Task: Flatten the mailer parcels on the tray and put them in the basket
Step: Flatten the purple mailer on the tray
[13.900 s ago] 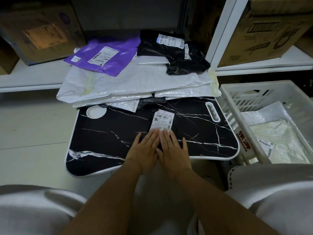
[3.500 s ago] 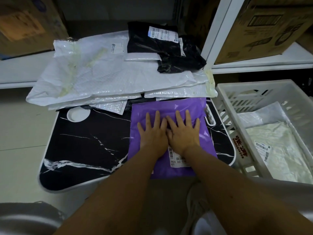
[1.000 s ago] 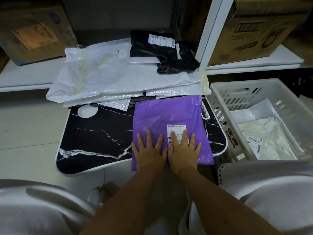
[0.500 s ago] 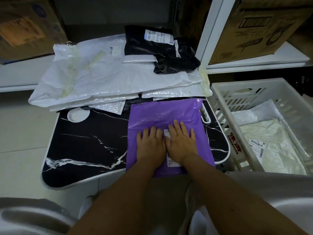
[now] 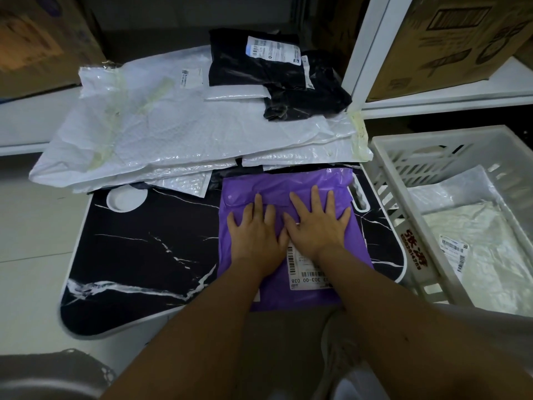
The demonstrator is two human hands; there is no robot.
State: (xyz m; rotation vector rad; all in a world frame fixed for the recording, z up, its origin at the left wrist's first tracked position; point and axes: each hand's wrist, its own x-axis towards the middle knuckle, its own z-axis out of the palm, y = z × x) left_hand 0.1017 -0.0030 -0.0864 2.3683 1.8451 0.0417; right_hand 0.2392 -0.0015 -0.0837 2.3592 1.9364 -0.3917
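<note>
Both palms press flat, fingers straight and spread: the left hand (image 5: 255,238) and right hand (image 5: 317,226) lie side by side on one purple mailer (image 5: 288,186). The mailer sits on the right part of the black marbled tray (image 5: 144,249), its long axis running from the person toward the shelves, its near end overhanging the tray's front edge and its white label (image 5: 305,272) at that end. Behind it lies a pile of white mailers (image 5: 178,134), their number unclear, topped by two black mailers (image 5: 259,67). To the right, one white basket (image 5: 403,174) holds two pale mailers (image 5: 473,241).
</note>
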